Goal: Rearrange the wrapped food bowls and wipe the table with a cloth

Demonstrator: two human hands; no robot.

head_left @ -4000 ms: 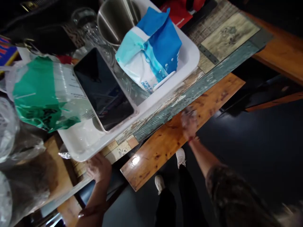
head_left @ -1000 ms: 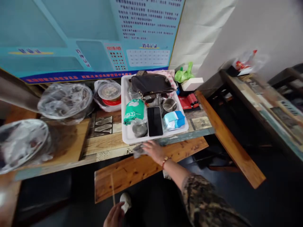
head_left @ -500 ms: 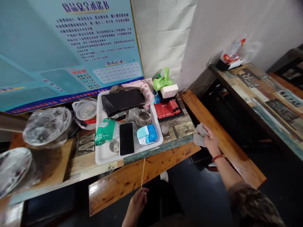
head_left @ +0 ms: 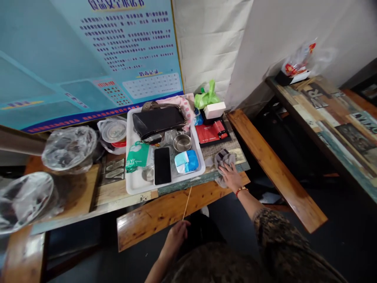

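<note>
My right hand (head_left: pixel 231 177) presses a crumpled grey cloth (head_left: pixel 224 158) onto the patchwork-patterned table (head_left: pixel 112 196), at its front right corner. Part of the cloth hangs over the edge. My left hand (head_left: pixel 176 235) is closed around the lower end of a thin wooden stick (head_left: pixel 187 201), low in front of the bench (head_left: pixel 141 232). The stick points up toward the table edge. Left of the cloth lies a white tray (head_left: pixel 129 131) with a black phone (head_left: pixel 162 166), a black bag (head_left: pixel 159 122), a metal cup (head_left: pixel 182 143) and a blue-and-white packet (head_left: pixel 187 161).
A red packet (head_left: pixel 206 134), a white box (head_left: pixel 215 110) and a green plastic bag (head_left: pixel 207 97) stand behind the cloth. Plastic-covered bowls (head_left: pixel 69 147) sit at the left. A second bench (head_left: pixel 273 165) and another table (head_left: pixel 332 114) are to the right.
My right hand has brought the grey cloth leftward from beyond the table's right corner onto its top. My left hand still holds the stick, slightly higher and further right. The view has shifted a little.
</note>
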